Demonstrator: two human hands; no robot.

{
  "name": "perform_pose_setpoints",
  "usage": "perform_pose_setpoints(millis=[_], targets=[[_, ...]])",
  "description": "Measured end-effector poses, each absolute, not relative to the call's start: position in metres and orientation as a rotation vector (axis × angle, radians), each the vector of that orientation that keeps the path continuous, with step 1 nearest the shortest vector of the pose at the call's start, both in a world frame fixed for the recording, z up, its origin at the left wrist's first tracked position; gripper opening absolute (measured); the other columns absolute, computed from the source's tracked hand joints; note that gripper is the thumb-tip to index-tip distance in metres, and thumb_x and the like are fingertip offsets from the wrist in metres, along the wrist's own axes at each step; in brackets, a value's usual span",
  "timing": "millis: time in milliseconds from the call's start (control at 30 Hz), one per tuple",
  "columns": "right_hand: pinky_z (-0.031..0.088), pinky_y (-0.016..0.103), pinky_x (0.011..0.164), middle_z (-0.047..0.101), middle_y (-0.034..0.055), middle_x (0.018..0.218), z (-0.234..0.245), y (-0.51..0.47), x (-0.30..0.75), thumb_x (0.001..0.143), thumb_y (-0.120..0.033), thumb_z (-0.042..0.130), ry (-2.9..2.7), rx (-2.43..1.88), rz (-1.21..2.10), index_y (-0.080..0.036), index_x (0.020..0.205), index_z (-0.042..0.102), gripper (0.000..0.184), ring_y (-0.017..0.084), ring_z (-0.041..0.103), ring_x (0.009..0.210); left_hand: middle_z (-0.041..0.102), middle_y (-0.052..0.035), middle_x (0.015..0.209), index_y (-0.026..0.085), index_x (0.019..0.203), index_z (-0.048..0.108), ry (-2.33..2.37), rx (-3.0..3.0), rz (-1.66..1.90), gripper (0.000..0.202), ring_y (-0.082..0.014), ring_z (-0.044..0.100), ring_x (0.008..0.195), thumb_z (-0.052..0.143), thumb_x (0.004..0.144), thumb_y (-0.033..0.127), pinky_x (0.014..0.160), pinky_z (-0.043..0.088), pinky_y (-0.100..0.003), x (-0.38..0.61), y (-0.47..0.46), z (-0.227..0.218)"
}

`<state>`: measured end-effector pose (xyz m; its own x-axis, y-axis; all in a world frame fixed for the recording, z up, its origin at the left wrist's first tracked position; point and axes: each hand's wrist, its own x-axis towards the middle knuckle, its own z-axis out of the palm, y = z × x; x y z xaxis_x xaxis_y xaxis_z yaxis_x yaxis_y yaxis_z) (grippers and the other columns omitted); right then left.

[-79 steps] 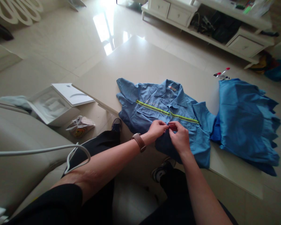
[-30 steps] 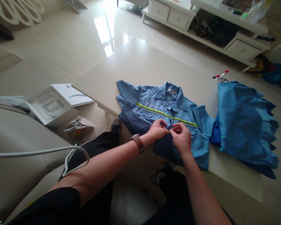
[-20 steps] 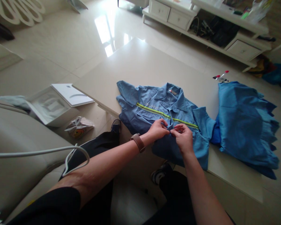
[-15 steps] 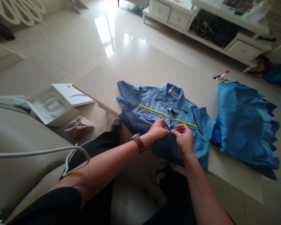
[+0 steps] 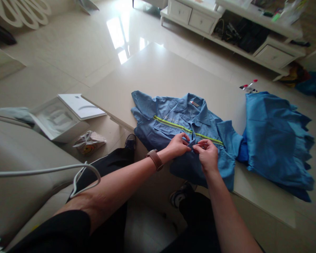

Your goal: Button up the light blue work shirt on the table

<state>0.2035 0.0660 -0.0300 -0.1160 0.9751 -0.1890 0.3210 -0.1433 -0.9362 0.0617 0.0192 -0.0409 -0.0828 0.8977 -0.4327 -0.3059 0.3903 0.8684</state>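
Legible markings: none can be read in full. Pale lettering on the chest of the blue cotton work shirt (image 5: 158, 135), just above the yellow-green reflective stripe (image 5: 173, 125), too small to read; small white-and-red rectangular label (image 5: 194, 103) beside the collar, unreadable; round orange-and-yellow print on the crumpled pale plastic bag (image 5: 89, 143) on the floor, no words discernible

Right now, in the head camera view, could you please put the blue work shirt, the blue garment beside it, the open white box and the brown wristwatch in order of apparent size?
1. Tied, too alike to rank: the blue work shirt and the blue garment
2. The open white box
3. The brown wristwatch
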Motion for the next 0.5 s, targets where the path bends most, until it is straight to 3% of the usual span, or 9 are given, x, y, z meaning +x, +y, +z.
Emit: perform_pose_setpoints(millis=[200,500], targets=[[0.053,0.033,0.06,0.064,-0.0021,0.069,-0.035,0.068,0.205,0.056,-0.041,0.081,-1.48,-1.475,1.325,-0.024,0.079,0.057,0.038,0.018,0.061,0.063,0.068,0.0033,0.071,0.018,0.094,0.058,1.347,0.716,1.136,0.036,-0.0086,0.057,0.056,0.068,0.065,-0.002,0.053,0.036,-0.017,0.062,0.019,-0.049],[0.054,0.037,0.073,0.069,0.0051,0.088,-0.027,0.061,0.203,0.071,-0.056,0.079,-1.837,-1.515,1.004,-0.022,0.094,0.062,0.044,0.023,0.065,0.079,0.063,0.0023,0.066,0.015,0.074,0.064,1.483,1.096,0.974,0.016,-0.012,0.057,0.062,0.067,0.064,0.004,0.056,0.035,-0.021,0.059,0.011,-0.036]])
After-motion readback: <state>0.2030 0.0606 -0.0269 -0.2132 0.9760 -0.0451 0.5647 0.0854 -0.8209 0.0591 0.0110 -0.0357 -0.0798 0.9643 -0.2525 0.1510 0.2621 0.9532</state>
